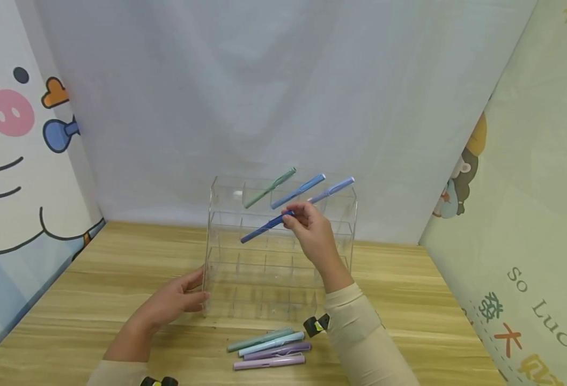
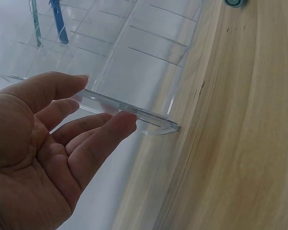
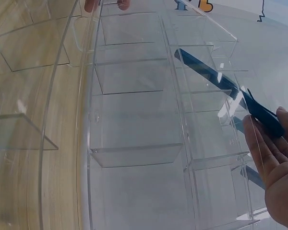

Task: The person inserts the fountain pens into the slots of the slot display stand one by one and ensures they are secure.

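Note:
A clear tiered pen rack (image 1: 275, 279) stands on the table. My right hand (image 1: 310, 233) pinches a dark blue pen (image 1: 264, 228) near its upper end, between thumb and fingers. The pen slants down to the left, and its lower end overlaps the second tier in the head view. In the right wrist view the hand (image 3: 281, 167) is beside the rack's upper tiers. My left hand (image 1: 172, 300) grips the rack's left side panel; in the left wrist view thumb and fingers meet its edge (image 2: 120, 103). A green pen (image 1: 271, 187), blue pen (image 1: 297, 192) and periwinkle pen (image 1: 332, 189) lean in the top tier.
In front of the rack several pens lie side by side on the wooden table (image 1: 399, 321), among them a purple pen (image 1: 277, 351) and a pink-lilac pen (image 1: 269, 363). A pale curtain (image 1: 273, 96) hangs behind, with printed panels at both sides.

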